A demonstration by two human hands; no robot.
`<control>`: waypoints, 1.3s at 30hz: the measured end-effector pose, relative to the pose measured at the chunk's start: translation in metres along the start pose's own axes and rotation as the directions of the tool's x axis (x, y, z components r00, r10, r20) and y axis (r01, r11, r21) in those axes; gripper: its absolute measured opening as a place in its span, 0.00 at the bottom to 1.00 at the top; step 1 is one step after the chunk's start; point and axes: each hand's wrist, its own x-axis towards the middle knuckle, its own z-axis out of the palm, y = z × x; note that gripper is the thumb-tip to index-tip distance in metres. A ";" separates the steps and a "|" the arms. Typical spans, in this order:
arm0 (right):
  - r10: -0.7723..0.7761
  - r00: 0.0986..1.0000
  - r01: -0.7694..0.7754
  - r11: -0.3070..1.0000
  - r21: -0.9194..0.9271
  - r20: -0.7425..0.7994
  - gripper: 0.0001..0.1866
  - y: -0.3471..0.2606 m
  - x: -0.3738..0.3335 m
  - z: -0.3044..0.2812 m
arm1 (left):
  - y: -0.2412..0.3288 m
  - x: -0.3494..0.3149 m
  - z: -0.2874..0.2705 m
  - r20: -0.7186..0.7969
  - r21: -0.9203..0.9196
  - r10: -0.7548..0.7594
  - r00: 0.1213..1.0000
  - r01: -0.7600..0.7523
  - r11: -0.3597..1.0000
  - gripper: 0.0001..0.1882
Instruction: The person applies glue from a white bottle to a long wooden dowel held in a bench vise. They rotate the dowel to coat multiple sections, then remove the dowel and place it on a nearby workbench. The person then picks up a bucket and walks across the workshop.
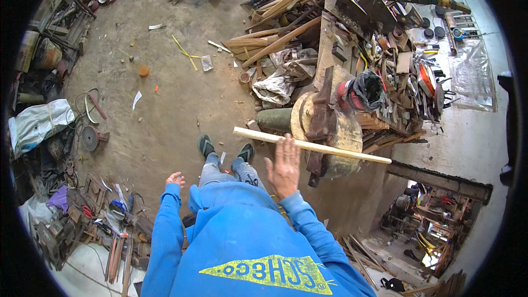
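The right hand (285,169) is spread flat, fingers straight and thumb apart, fingertips seemingly pressed on the pale wooden stick (341,152), which extends to both sides of them, while the left hand (175,179), empty, has loosely half-curled fingers.

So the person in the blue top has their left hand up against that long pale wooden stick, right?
Not quite: the head view shows the right hand at the long pale wooden stick. The left hand is away from it, out to the other side. The blue top is as you say.
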 end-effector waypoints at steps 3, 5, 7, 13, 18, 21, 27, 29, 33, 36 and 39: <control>-0.063 0.998 0.060 0.993 0.101 0.022 0.39 -0.046 0.021 0.020 | -0.012 -0.005 -0.004 0.039 0.007 -0.060 0.997 0.060 0.998 0.21; -0.197 0.978 0.193 0.979 0.069 0.069 0.36 -0.078 0.038 0.023 | -0.022 -0.011 -0.002 0.002 0.049 -0.124 0.992 0.124 0.991 0.21; -0.431 0.884 0.375 0.886 0.273 0.183 0.33 -0.105 0.054 0.023 | -0.031 -0.019 -0.002 0.018 -0.029 -0.097 0.995 0.098 0.995 0.18; -0.251 0.965 0.226 0.945 0.236 0.081 0.33 -0.099 0.038 0.003 | -0.052 -0.018 0.000 -0.018 -0.104 -0.106 0.994 0.104 0.989 0.18; 0.133 0.991 -0.133 0.991 0.021 0.027 0.34 0.009 -0.016 -0.022 | -0.026 -0.028 0.022 -0.137 0.037 0.129 0.982 -0.125 0.991 0.14; 0.289 0.954 -0.296 0.951 -0.086 -0.079 0.32 0.096 -0.045 -0.039 | 0.040 -0.063 0.055 -0.065 0.461 0.750 0.658 -0.647 0.607 0.12; 0.630 0.738 -0.646 0.764 0.018 -0.243 0.26 0.252 -0.047 -0.091 | 0.191 -0.164 0.171 0.427 0.307 0.902 -0.064 -0.928 -0.211 0.15; 0.564 0.764 -0.564 0.820 0.102 -0.312 0.25 0.270 -0.033 -0.109 | 0.223 -0.199 0.212 0.504 0.197 0.846 -0.175 -0.930 -0.310 0.14; 0.377 0.800 -0.316 0.926 0.207 -0.467 0.19 0.287 0.027 -0.142 | 0.260 -0.266 0.296 0.475 0.002 0.796 -0.376 -0.904 -0.428 0.15; 0.283 0.836 -0.167 0.947 0.275 -0.469 0.16 0.299 0.081 -0.154 | 0.269 -0.299 0.356 0.436 -0.020 0.810 -0.393 -0.904 -0.428 0.14; 0.411 0.867 -0.209 0.814 0.542 -0.283 0.19 0.304 0.119 -0.154 | 0.283 -0.316 0.405 0.548 -0.081 0.751 -0.368 -0.917 -0.390 0.18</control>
